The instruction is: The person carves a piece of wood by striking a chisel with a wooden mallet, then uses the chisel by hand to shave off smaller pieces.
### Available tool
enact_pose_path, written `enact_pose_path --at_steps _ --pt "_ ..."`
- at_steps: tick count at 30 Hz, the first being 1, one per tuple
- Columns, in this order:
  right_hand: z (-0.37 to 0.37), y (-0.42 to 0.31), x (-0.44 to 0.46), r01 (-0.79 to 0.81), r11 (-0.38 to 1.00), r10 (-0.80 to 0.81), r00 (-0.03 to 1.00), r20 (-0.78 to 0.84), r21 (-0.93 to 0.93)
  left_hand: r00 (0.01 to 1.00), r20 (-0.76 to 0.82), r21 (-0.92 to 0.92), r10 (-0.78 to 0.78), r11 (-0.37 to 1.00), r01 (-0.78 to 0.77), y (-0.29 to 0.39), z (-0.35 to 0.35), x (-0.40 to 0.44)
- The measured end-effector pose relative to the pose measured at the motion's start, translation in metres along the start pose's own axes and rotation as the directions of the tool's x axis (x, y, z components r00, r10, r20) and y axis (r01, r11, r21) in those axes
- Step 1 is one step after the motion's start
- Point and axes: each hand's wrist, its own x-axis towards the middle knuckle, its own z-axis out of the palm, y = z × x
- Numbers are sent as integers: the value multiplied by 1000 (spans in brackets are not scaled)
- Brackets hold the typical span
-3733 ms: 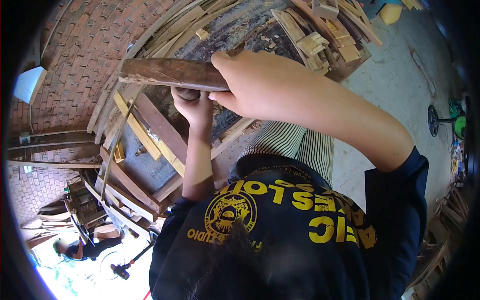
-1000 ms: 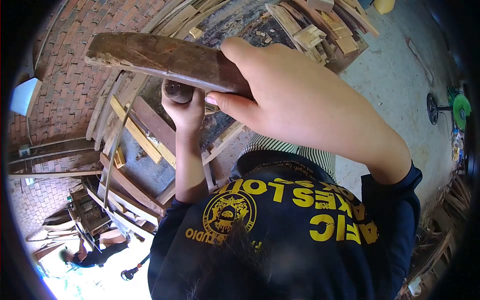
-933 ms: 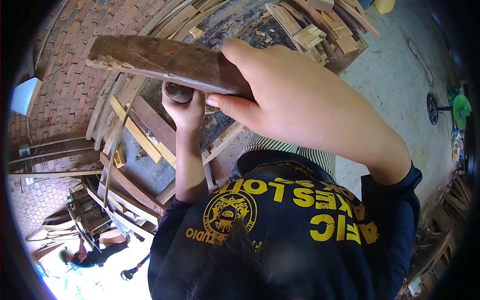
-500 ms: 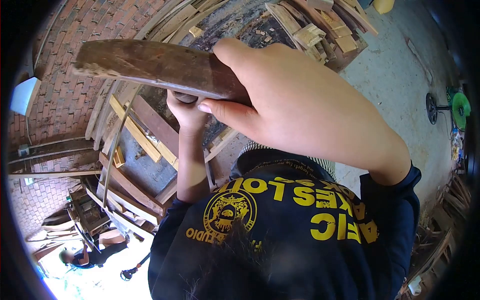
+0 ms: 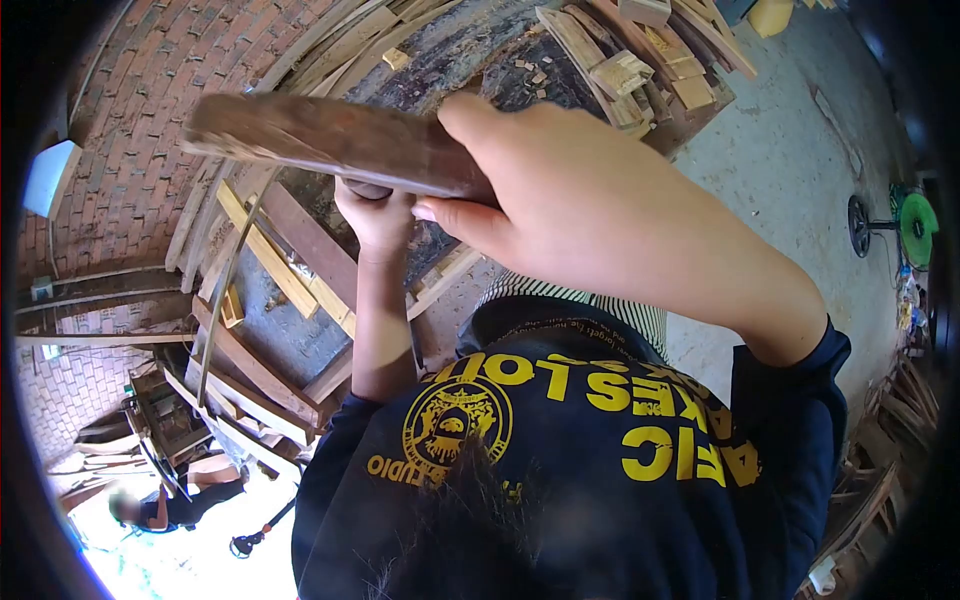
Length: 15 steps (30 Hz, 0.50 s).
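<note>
My right hand (image 5: 560, 190) is closed around one end of a thick, dark brown wooden board (image 5: 320, 135). The board extends to the left, with its worn far end in the air. Beneath it, my left hand (image 5: 378, 218) is raised and closed in a fist. From the top of that fist shows a dark, rounded end (image 5: 368, 189), like that of a handle; the rest of it is hidden by the fingers and the board. I cannot tell whether the board touches it.
Beyond my hands is a dark, scuffed work surface (image 5: 455, 75) with wood chips. Stacked offcuts (image 5: 625, 75) lie at its far right, and pale and brown planks (image 5: 270, 250) on the left. A green fan (image 5: 917, 228) stands at right. A person (image 5: 185, 500) is at lower left.
The board's far end has shifted right and slightly down, with my right hand moving a little the same way. My left hand has stayed nearly in place.
</note>
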Motion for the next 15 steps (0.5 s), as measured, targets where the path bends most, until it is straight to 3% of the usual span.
enact_pose_path --at_steps 1,2,4,6,7,10,15 --pt "-3 -4 1 13 999 -11 999 -35 43 998 -47 -54 36 998 -39 -6 0 0" --pt "-4 -7 3 16 999 -15 999 -34 44 973 -16 -440 -228 876 198 -11 -2 -2" --pt "-3 -12 8 44 993 -29 991 -129 113 973 -9 -426 -230 881 204 -3 1 -2" --pt "14 -3 7 -25 992 34 997 -69 127 972 11 -402 -236 889 220 5 4 -2" --pt "22 3 7 -94 986 96 995 -5 135 987 39 -123 -156 979 160 6 -2 1" --pt "25 17 7 -180 983 181 981 70 -23 999 19 63 29 998 -30 7 6 2" --pt "8 15 5 -176 984 176 984 32 -15 1000 -20 -22 -7 1000 6 25 12 7"
